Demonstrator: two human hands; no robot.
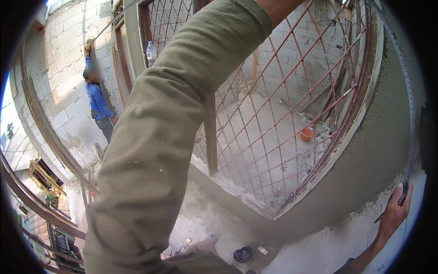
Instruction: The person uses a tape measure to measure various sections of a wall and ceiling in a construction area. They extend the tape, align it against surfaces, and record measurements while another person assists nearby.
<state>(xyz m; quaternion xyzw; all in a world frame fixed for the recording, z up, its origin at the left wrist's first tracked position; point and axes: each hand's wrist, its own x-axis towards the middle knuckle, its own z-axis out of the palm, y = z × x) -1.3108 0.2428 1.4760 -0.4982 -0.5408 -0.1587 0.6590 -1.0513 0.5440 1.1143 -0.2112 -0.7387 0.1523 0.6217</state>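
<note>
My left arm (155,123), in a dusty olive sleeve, reaches up across the middle of the view. Only a bit of its wrist shows at the top edge; the left hand itself is out of frame. Low on the right, my right hand (393,214) is closed around a thin dark pen-like stick (402,199), with one end poking out below the fingers. It rests at the lower end of a long pale strip with markings (412,96), like a measuring tape, which runs up along the grey plastered wall (383,132).
A red-brown window grille (283,114) fills the centre, with an orange bucket (306,134) behind it. A plastic bottle (151,52) stands by the frame. Another person in blue (98,98) works at the block wall on the left. Below lie a black bag (242,254) and a small box (262,250).
</note>
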